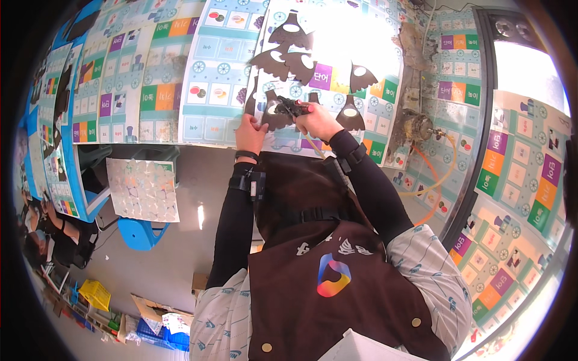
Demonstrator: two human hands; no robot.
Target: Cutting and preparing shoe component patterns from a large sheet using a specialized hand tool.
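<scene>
Treatment of one dark, flared piece (278, 123) looks to be the step in hand, most likely spraying or coating, though no spray can be made out and the exact action is a judgement. The piece lies on the sheet-covered tabletop (208, 130), near its front edge and between the two hands, its pale oval partly crossed by the tool. The right hand (320, 123) is closed round a dark hand tool (288, 107) whose front end points left over the piece; a pale yellow hose (315, 148) runs down from under that hand, so the tool is probably fed through it. The left hand (250, 135) is apart from the right, its fingertips at the piece's lower left edge; whether they pinch it or only press it down cannot be told. Farther back, three similar pieces lie in a cluster (289, 37), and to the right of the tool hand lie an upper piece (360, 80) and a lower piece (351, 124). The next move seems to call for a light, steady left hand, pinning the edge without straying under the tool's tip, while the right guides that tip evenly across the dark surface and clear of the neighbours.
</scene>
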